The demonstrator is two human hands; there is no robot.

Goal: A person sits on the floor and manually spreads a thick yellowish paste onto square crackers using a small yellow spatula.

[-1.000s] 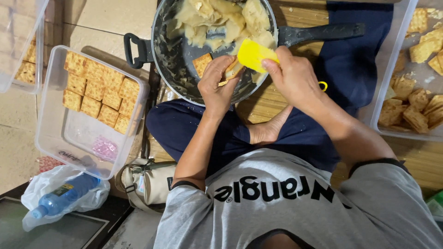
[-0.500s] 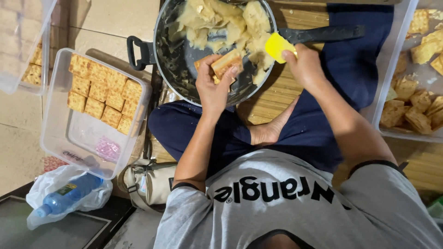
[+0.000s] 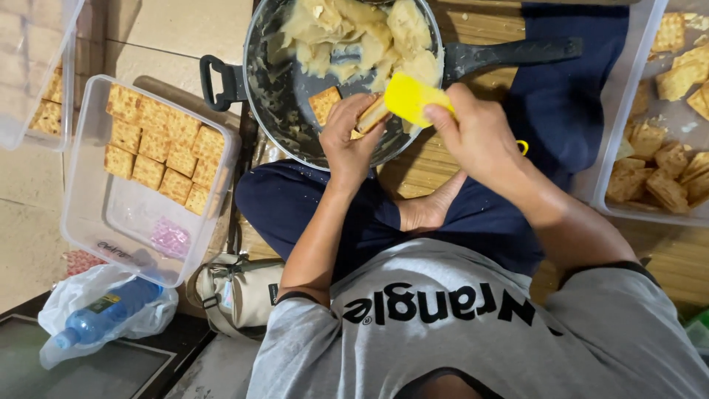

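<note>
The left hand [image 3: 347,144] pinched a square, dimpled cracker [image 3: 371,116] over the pan's [image 3: 273,103] 6 o'clock rim, its long edge tilted toward 1 o'clock. The right hand [image 3: 480,137] gripped a smooth yellow scraper [image 3: 410,97], blade pointing to 10 o'clock, touching the cracker. Pale, lumpy paste [image 3: 354,33] filled the dark round pan. At 9 o'clock, a clear plastic box [image 3: 111,222] held rows of crackers.

A bright yellow plastic spatula [image 3: 408,97] meets a golden-brown square cracker [image 3: 369,117] over the dark grey metal pan [image 3: 275,96] of pale cream filling [image 3: 354,33], above navy trousers [image 3: 295,207].
</note>
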